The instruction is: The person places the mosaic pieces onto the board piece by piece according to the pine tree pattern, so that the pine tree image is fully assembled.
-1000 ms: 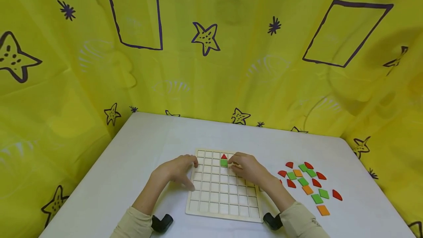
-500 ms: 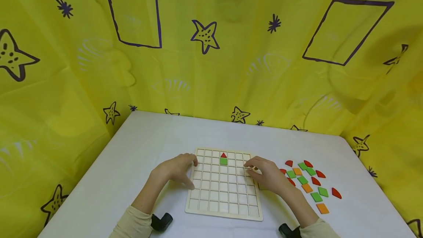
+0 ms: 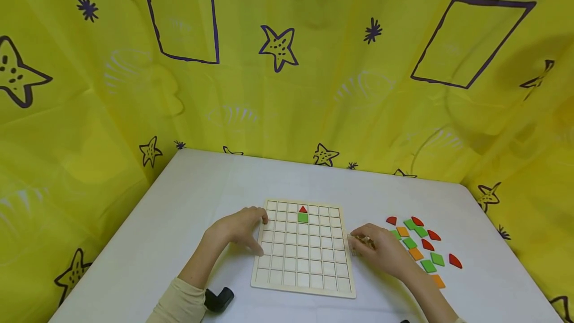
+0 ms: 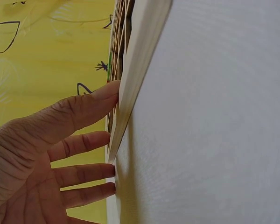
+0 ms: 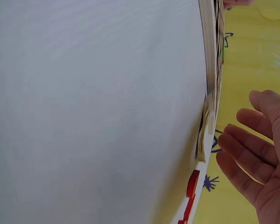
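Observation:
A pale wooden grid board (image 3: 278, 279) lies on the white table. A red triangle (image 3: 303, 209) sits in its far row, with a green square (image 3: 303, 218) in the cell just below. My left hand (image 3: 238, 229) rests at the board's left edge, thumb and fingers apart; in the left wrist view its thumb (image 4: 79, 109) touches the wooden rim. Just right of the board, my right hand (image 3: 380, 248) is over a small flat clear-and-brown item (image 3: 365, 241), partly hidden by the fingers. The right wrist view shows that hand's fingers (image 5: 247, 149) loosely bent, holding nothing.
Loose pieces lie right of the right hand: red quarter-circles (image 3: 455, 261), green squares (image 3: 428, 266) and orange squares (image 3: 416, 253), several overlapping. A yellow patterned curtain (image 3: 287, 98) stands behind the table (image 3: 215, 183). A black strap end (image 3: 219, 300) shows by the left sleeve.
My right hand has moved right, from beside the green square across the board to just past its right edge. The left hand stays in place. Both pieces remain in their cells.

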`<act>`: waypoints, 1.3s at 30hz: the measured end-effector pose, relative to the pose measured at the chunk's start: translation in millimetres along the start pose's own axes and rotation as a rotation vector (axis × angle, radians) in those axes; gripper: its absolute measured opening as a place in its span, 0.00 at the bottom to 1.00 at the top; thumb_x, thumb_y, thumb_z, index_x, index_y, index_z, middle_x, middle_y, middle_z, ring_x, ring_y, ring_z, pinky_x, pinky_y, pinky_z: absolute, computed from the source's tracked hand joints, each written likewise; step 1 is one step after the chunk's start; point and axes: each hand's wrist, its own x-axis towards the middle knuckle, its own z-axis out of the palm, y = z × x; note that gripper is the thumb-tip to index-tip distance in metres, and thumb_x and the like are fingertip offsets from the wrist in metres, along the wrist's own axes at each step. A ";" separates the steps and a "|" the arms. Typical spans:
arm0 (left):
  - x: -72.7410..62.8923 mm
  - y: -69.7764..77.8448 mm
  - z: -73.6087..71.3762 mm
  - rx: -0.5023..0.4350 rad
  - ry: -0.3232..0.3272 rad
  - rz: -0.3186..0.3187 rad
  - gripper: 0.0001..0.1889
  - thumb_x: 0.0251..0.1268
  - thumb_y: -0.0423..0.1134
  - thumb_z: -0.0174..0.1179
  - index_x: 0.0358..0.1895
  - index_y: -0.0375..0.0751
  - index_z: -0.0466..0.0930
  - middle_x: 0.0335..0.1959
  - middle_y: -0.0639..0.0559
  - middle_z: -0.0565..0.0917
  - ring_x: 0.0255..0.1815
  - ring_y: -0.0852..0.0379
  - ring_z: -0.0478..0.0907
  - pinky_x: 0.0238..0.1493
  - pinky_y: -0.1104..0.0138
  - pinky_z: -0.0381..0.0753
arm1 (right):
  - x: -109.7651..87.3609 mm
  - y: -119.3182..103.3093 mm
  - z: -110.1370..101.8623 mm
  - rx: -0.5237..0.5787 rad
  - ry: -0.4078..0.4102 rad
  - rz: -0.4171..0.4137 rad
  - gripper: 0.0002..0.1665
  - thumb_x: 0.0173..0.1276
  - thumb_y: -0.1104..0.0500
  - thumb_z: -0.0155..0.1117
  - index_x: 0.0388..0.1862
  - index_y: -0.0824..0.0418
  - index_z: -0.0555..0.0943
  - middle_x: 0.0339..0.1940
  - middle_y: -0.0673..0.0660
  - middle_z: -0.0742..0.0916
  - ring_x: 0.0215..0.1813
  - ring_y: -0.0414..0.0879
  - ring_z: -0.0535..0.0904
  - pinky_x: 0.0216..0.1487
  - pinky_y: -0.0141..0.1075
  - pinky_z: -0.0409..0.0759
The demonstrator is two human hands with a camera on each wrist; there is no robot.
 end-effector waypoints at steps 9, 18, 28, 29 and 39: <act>-1.5 -0.1 -1.2 -0.005 0.001 -0.015 0.32 0.40 0.41 0.86 0.50 0.44 0.77 0.53 0.48 0.80 0.55 0.49 0.74 0.60 0.50 0.75 | -7.2 9.6 -3.5 0.055 0.001 -0.034 0.07 0.74 0.56 0.68 0.45 0.56 0.87 0.38 0.41 0.87 0.37 0.34 0.79 0.39 0.33 0.82; -2.8 -0.6 -0.1 -0.021 -0.005 -0.026 0.32 0.40 0.41 0.85 0.50 0.44 0.76 0.58 0.46 0.79 0.59 0.47 0.74 0.62 0.49 0.73 | -8.3 10.6 -2.1 0.052 0.022 0.007 0.12 0.77 0.52 0.63 0.48 0.58 0.87 0.40 0.42 0.88 0.41 0.36 0.80 0.43 0.35 0.82; -2.8 -0.8 0.6 -0.018 -0.003 -0.013 0.32 0.40 0.41 0.85 0.50 0.44 0.76 0.53 0.49 0.80 0.56 0.50 0.74 0.60 0.51 0.74 | -8.1 10.7 -0.9 0.024 0.030 0.024 0.12 0.78 0.52 0.63 0.49 0.57 0.87 0.44 0.44 0.88 0.45 0.41 0.82 0.45 0.38 0.84; -2.9 -0.5 0.5 -0.015 -0.003 -0.012 0.32 0.41 0.41 0.85 0.50 0.44 0.76 0.53 0.49 0.79 0.55 0.50 0.74 0.60 0.51 0.74 | -8.5 10.7 -1.2 0.029 0.032 0.029 0.12 0.78 0.52 0.62 0.50 0.57 0.86 0.45 0.45 0.88 0.46 0.41 0.83 0.45 0.38 0.83; -1.9 1.5 -1.9 -0.006 -0.009 -0.020 0.33 0.41 0.41 0.85 0.51 0.44 0.77 0.55 0.48 0.80 0.56 0.49 0.74 0.61 0.51 0.75 | -14.5 15.6 -13.7 0.057 0.082 0.040 0.12 0.77 0.55 0.64 0.51 0.61 0.86 0.45 0.48 0.89 0.41 0.42 0.84 0.40 0.35 0.83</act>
